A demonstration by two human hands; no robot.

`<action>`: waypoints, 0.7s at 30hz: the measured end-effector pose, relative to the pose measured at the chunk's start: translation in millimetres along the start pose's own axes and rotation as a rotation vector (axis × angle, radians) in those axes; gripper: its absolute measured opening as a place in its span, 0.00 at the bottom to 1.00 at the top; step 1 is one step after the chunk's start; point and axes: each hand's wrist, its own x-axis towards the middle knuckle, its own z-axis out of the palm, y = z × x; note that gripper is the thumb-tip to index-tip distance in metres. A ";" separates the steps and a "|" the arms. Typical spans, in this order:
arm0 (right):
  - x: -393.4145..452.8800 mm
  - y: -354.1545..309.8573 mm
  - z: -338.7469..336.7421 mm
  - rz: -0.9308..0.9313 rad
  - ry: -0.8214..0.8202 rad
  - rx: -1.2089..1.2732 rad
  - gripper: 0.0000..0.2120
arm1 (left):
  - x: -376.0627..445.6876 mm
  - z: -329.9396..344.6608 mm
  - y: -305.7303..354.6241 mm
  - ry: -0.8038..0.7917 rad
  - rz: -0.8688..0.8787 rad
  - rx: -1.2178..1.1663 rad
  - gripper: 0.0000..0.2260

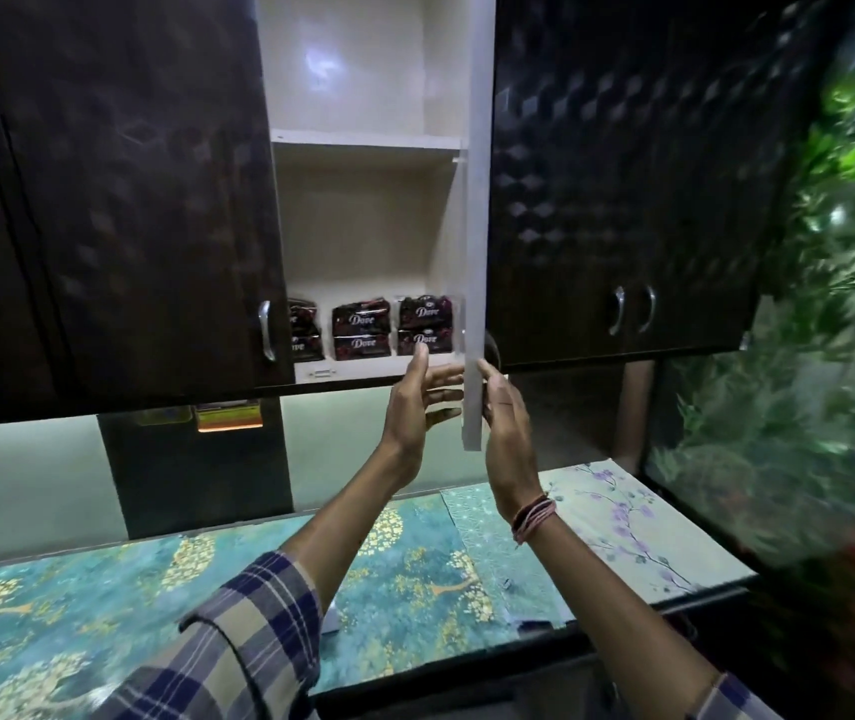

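Observation:
An overhead cabinet stands with one white-edged door swung out edge-on toward me. On its lower shelf sit several dark Dove packs in stacks of two. My left hand is raised just below the right stack, fingers straight, one fingertip at the lower pack, holding nothing. My right hand lies flat against the right face of the door near its bottom corner, thumb along the edge. The door hides part of its fingers.
Dark glossy cabinet doors with metal handles flank the opening, and the upper shelf looks bare. Below runs a counter with teal and floral coverings. Green foliage fills the right side. A small lit object hangs under the left cabinet.

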 end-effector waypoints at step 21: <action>49.1 -9.8 -132.4 0.218 0.262 0.382 0.32 | 28.0 125.6 -14.1 -0.277 -0.118 0.036 0.32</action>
